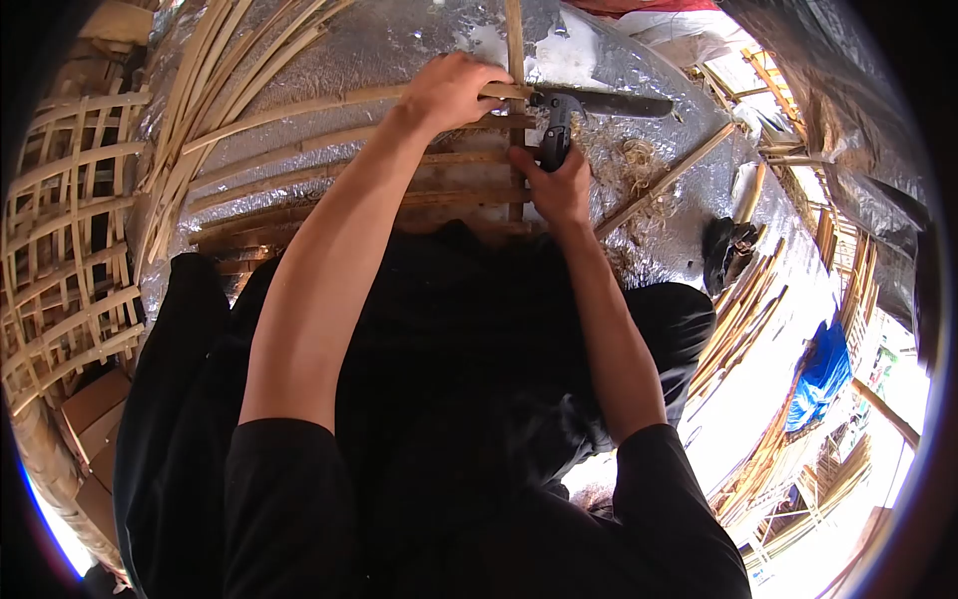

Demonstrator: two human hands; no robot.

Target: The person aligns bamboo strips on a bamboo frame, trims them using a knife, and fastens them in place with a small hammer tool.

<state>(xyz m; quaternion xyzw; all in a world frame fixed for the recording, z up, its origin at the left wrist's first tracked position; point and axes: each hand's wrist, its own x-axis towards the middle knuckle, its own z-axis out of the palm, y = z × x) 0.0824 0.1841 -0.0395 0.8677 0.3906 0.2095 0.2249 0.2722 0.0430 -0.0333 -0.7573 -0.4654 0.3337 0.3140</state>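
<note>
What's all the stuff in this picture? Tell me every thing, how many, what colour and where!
Hand tool: one, black and grey, top centre
Crosswise strips: several, tan, upper middle
Upright strip: one, tan, top centre
Long strips: many, tan, upper left
Lattice panel: one, tan, far left
Box: at least one, brown, lower left
Shiny sheeting: count unclear, silver, behind the strips
Dark bar: one, right of the tool
Slanted stick: one, brown, right of centre
Sticks: many, tan, right
Blue sheet: one, blue, far right
Sleeves: two, black, bottom
Left hand: one, bare, on a crosswise strip
Right hand: one, bare, gripping the tool
</note>
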